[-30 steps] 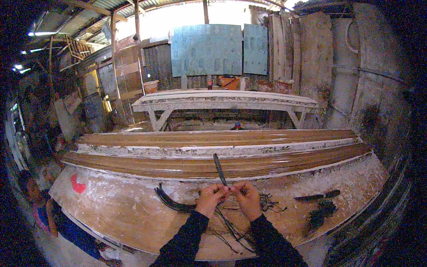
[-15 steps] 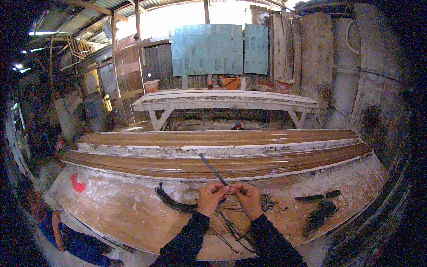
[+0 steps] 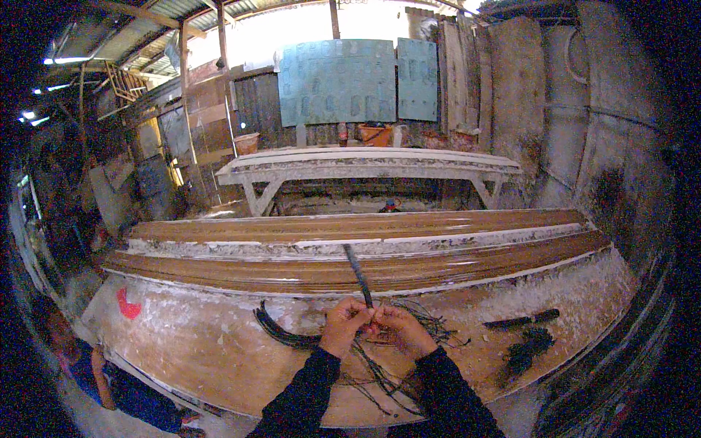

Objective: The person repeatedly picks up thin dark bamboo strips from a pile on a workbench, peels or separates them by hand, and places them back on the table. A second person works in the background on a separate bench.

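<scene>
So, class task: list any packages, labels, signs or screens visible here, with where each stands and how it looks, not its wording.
Large blue-green panel: back wall, centre; wide rectangle with faint rows of marks.
Smaller blue-green panel: just right of it; upright rectangle.
Red mark: on the workbench, left; small curved patch.
No packages or screens visible.

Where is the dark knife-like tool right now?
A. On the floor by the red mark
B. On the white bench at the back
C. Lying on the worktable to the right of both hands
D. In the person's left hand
C. The dark knife-like tool lies flat on the worktable, well to the right of the right hand and left hand, which pinch a thin dark rod between them.
</scene>
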Motion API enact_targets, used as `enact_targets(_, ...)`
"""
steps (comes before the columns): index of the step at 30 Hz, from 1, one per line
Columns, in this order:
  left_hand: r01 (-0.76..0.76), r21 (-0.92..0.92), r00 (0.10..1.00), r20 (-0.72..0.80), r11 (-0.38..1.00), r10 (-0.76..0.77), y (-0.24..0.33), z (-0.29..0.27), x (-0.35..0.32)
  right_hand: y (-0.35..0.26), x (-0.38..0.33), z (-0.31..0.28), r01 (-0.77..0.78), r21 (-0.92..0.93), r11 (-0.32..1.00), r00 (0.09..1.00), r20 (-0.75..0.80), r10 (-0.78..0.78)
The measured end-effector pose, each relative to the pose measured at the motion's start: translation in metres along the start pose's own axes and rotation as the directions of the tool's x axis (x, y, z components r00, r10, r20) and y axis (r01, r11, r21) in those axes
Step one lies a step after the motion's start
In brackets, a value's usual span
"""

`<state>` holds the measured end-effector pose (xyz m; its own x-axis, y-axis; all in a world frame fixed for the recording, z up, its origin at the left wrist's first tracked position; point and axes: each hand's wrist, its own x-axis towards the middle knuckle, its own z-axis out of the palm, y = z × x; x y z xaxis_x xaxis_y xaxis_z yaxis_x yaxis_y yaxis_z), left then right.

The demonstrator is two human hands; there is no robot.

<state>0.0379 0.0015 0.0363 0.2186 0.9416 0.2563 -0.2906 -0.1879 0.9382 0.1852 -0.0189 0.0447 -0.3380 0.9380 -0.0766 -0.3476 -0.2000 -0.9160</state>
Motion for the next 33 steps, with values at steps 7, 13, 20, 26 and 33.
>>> enact_targets(7, -0.031, 0.074, 1.0, 0.0, 0.997, 0.031, 0.006, 0.001, -0.002, 0.004, 0.004, -0.008, -0.03, 0.081, 0.996, 0.999, 0.033, 0.028)
enact_targets(13, -0.012, 0.003, 1.0, 0.001, 1.0, 0.012, -0.003, 0.0, 0.002, 0.014, 0.013, -0.015, 0.163, -0.079, 0.983, 0.982, -0.08, -0.17)
enact_targets(20, 0.014, -0.037, 0.999, -0.034, 0.999, -0.016, 0.001, 0.001, 0.001, 0.004, 0.005, 0.001, 0.295, -0.139, 0.945, 0.935, -0.162, -0.316)
enact_targets(26, 0.116, -0.132, 0.992, -0.037, 0.984, -0.122, 0.011, 0.0, 0.0, -0.008, -0.011, 0.021, 0.415, -0.851, 0.322, 0.658, 0.037, -0.752)
enact_targets(33, 0.202, -0.237, 0.977, 0.113, 0.95, -0.18, 0.016, -0.01, 0.0, -0.005, -0.006, 0.016, 0.618, -0.787, 0.001, 0.49, 0.384, -0.783)
